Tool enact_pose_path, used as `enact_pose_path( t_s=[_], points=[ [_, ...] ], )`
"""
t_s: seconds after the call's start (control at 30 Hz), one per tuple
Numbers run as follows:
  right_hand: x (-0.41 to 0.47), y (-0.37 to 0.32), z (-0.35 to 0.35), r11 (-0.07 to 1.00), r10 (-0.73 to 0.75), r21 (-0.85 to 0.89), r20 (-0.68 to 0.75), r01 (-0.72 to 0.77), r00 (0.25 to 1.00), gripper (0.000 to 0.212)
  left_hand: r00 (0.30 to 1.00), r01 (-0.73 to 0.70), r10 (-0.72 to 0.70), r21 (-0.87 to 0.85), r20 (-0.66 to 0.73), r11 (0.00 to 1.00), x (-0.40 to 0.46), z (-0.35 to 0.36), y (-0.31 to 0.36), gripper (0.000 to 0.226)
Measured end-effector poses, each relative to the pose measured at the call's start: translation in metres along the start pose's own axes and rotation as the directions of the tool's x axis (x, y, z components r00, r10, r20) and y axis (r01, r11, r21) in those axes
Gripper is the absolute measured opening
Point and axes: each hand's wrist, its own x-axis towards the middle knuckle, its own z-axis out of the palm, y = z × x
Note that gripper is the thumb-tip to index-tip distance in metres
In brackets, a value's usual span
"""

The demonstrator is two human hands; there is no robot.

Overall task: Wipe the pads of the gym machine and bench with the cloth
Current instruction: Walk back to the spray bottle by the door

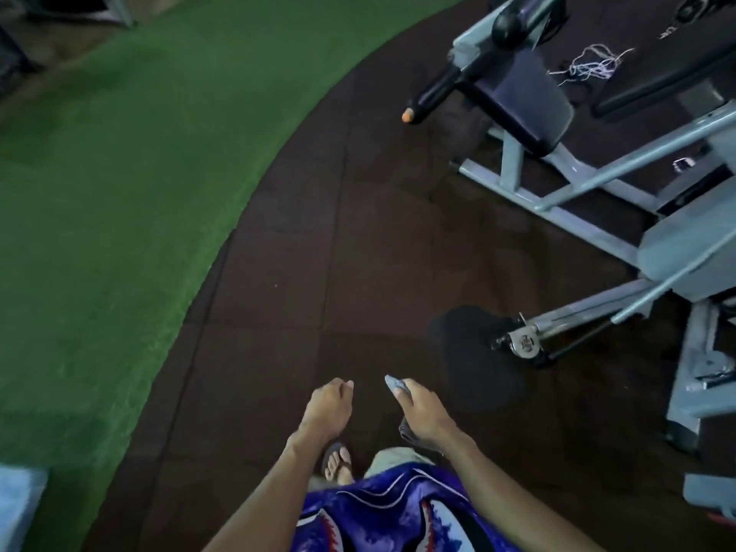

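My right hand (420, 410) is closed around a grey cloth (396, 385), which pokes out above the fingers and hangs below the palm. My left hand (328, 404) is loosely curled and holds nothing. Both hands hang low over the dark rubber floor. A grey-framed gym machine (589, 185) stands at the right, apart from my hands. Its dark seat pad (529, 101) and a black roller pad (513, 17) sit at the upper right. Another dark pad (474, 344) on a lever arm hangs nearest, just right of the cloth hand.
Dark rubber tiles (338, 253) run ahead of me, bordered on the left by a curved strip of green turf (119, 173). A black handle with an orange tip (422, 101) juts from the machine. My sandalled foot (338, 464) and blue patterned shorts (390, 515) show below.
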Motion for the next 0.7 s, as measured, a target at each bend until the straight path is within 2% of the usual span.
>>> enact_pose_path(
  t_s=[0.17,0.27,0.47,0.6,0.7],
  points=[
    [0.117,-0.074,-0.071,0.995,0.028,0.097,-0.042,-0.024,0.999,0.033,0.997,-0.064,0.061,0.082,0.05,0.995,0.115,-0.08,0.083,0.033],
    [0.197,-0.119,-0.124,0.988,0.027,0.157,-0.059,-0.017,0.998,0.037,0.995,-0.074,0.069,0.07,0.071,0.995,0.198,-0.123,0.143,0.031],
    [0.369,-0.214,-0.252,0.999,0.009,0.05,-0.034,-0.007,0.999,0.038,0.994,-0.101,0.095,0.111,0.063,0.989,0.355,-0.225,0.277,0.038],
    [0.473,-0.289,-0.337,1.0,-0.006,0.026,-0.029,0.006,1.0,0.043,0.995,-0.095,0.094,0.034,0.016,0.995,0.451,-0.298,0.365,0.037],
    [0.559,-0.34,-0.39,0.999,-0.004,0.039,-0.036,0.005,0.999,0.033,0.997,-0.076,0.075,0.068,0.013,0.995,0.544,-0.341,0.417,0.041]
  ],
)
